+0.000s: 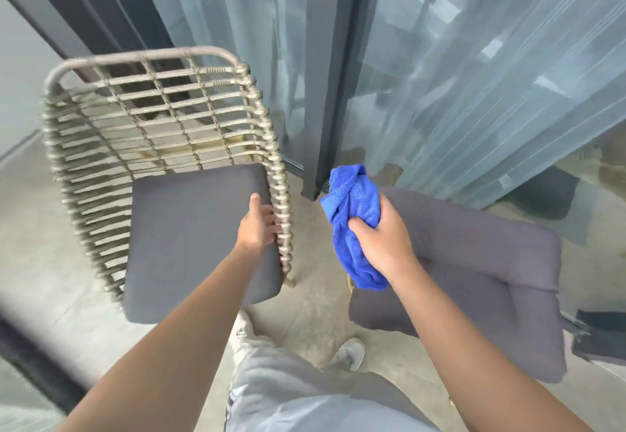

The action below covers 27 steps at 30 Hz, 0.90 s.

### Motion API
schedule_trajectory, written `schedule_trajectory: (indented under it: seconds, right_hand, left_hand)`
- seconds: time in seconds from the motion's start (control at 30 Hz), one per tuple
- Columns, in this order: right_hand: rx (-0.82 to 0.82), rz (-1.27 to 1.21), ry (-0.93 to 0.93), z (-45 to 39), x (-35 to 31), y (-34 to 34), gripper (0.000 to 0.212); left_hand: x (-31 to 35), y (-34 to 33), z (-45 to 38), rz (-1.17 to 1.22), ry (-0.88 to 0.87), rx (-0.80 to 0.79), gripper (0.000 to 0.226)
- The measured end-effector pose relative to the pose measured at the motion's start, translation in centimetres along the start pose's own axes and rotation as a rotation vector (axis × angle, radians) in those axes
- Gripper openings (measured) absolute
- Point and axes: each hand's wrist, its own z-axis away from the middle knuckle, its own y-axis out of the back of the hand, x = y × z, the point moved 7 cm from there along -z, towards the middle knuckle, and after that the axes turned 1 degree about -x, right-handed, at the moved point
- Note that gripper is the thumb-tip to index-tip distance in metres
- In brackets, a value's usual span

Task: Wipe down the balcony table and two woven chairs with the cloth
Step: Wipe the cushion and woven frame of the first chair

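Observation:
A woven chair [149,106] of pale wicker stands at the left, with a dark grey seat cushion [196,238] on it. My left hand [259,225] grips the chair's right woven arm rail, thumb over the cushion's edge. My right hand [382,238] holds a bunched blue cloth [352,214] in the air between the two seats. A second grey cushion [481,279] lies at the right; the chair under it is hidden. No table is in view.
Glass sliding doors with a dark frame post [333,92] and sheer curtains stand right behind the chairs. The floor [315,316] is pale concrete. My legs and a grey shoe [350,352] are between the two seats.

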Motion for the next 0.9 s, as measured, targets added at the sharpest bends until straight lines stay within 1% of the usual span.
schedule_trajectory:
  seconds: [0.17, 0.3, 0.4, 0.5, 0.57, 0.63, 0.67, 0.73, 0.77, 0.83, 0.9]
  right_hand:
    - [-0.046, 0.041, 0.026, -0.1, -4.9, -9.2, 0.035]
    - [-0.115, 0.040, 0.039, 0.0, -9.2, -17.6, 0.035]
    - [-0.185, 0.031, 0.068, -0.1, -12.4, -24.0, 0.035]
    - [-0.264, 0.069, 0.114, -0.4, -15.2, -29.7, 0.046]
    - [-0.306, 0.090, 0.132, -0.8, -16.4, -32.5, 0.048]
    - [-0.349, 0.114, 0.147, -1.6, -17.2, -35.0, 0.049]
    - [-0.371, 0.128, 0.158, -2.1, -17.6, -36.0, 0.049]
    - [-0.421, 0.162, 0.171, -2.8, -18.2, -37.8, 0.049]
    - [-0.444, 0.177, 0.175, -3.1, -18.4, -38.6, 0.048]
    - [-0.487, 0.194, 0.184, -4.0, -18.7, -40.3, 0.048]
    - [-0.522, 0.184, 0.187, -5.0, -18.9, -41.9, 0.050]
  left_hand:
    - [0.8, 11.8, -2.2, 0.052, 0.031, 0.086, 0.064]
    - [3.2, 21.3, -3.1, 0.089, 0.029, 0.156, 0.061]
    - [5.1, 28.5, -3.5, 0.138, -0.004, 0.246, 0.056]
    - [6.4, 34.2, -3.8, 0.141, -0.027, 0.290, 0.060]
    - [5.9, 37.0, -4.4, 0.175, -0.010, 0.312, 0.062]
    - [5.3, 39.2, -4.9, 0.232, -0.006, 0.336, 0.070]
    - [5.3, 39.9, -4.8, 0.260, -0.008, 0.346, 0.067]
    - [5.3, 41.4, -4.3, 0.276, -0.021, 0.400, 0.043]
    - [5.2, 41.9, -4.2, 0.262, -0.026, 0.415, 0.037]
    - [5.3, 42.1, -3.5, 0.241, -0.030, 0.429, 0.035]
    - [5.0, 42.8, -3.9, 0.268, -0.039, 0.453, 0.033]
